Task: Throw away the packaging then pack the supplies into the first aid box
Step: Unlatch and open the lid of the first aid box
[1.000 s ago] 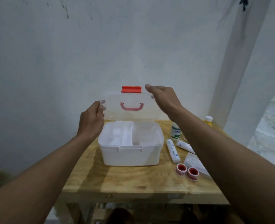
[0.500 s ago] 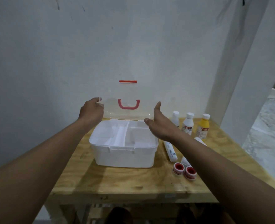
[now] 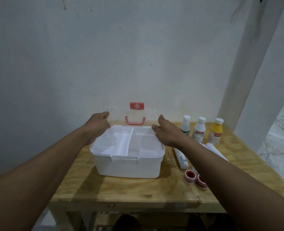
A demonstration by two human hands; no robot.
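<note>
The white first aid box (image 3: 126, 165) stands on the wooden table (image 3: 114, 192). Its clear lid (image 3: 148, 116), with a red handle and red cross latch, is tipped back toward the wall. A white divided tray (image 3: 123, 144) fills the top of the box. My left hand (image 3: 98, 125) curls on the lid's left edge. My right hand (image 3: 167, 133) is at the box's right rear corner, fingers apart, holding nothing. To the right stand three bottles (image 3: 199, 129), the rightmost yellow (image 3: 216, 131). A wrapped bandage roll (image 3: 181, 158) and two red tape rolls (image 3: 190, 176) lie nearer.
A second white roll (image 3: 212, 148) lies partly under my right forearm. The wall (image 3: 138, 64) is right behind the box, and a white pillar (image 3: 248, 72) rises at the right. The table's front edge (image 3: 138, 204) is close to me.
The lid has swung further back, so its red latch now faces me. My right hand dropped from the lid top to the box's right rear corner. My left hand stayed on the lid's edge.
</note>
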